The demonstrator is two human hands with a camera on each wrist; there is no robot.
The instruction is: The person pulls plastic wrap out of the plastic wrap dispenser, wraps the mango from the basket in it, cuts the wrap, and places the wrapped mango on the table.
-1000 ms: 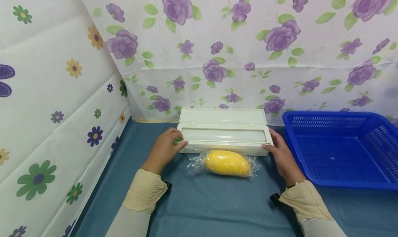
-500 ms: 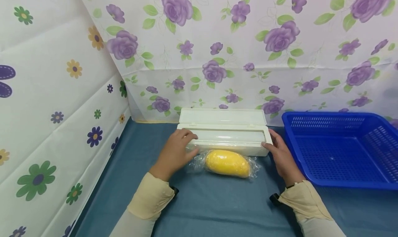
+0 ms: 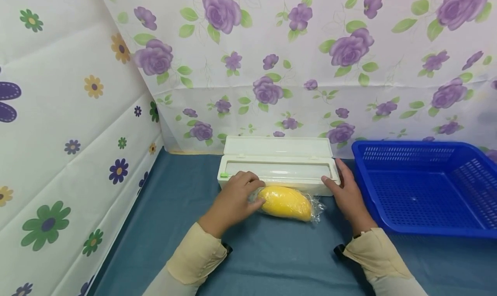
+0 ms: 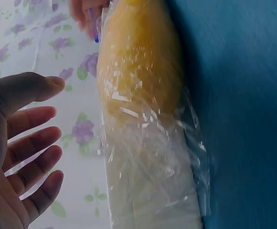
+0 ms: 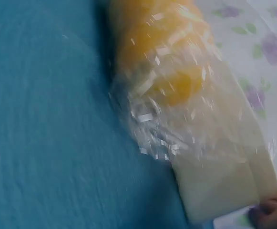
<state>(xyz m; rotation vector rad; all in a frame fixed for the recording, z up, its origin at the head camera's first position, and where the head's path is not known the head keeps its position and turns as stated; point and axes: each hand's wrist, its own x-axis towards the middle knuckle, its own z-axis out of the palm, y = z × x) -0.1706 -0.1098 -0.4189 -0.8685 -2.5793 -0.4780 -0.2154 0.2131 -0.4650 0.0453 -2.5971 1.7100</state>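
A yellow, mango-like fruit (image 3: 289, 203), wrapped in clear cling film, lies on the blue cloth. Directly behind it is a white cling film dispenser (image 3: 279, 186) with its lid (image 3: 277, 146) raised and a green slide cutter (image 3: 224, 175) at the left end. My left hand (image 3: 237, 201) hovers at the fruit's left end, fingers spread and relaxed; the left wrist view shows a gap between this hand (image 4: 19, 148) and the wrap. With thumb on the front edge and fingers along the side, my right hand (image 3: 349, 196) holds the dispenser's right end.
A blue perforated plastic basket (image 3: 423, 230) stands to the right, close to my right hand. Flower-printed sheets form the back wall (image 3: 240, 127) and the left wall (image 3: 77, 171). Blue cloth (image 3: 279, 261) covers the table.
My left hand has left the green cutter and moved right and nearer, to the fruit's left end. The right thumb has shifted slightly left. The dispenser's left end has moved slightly left.
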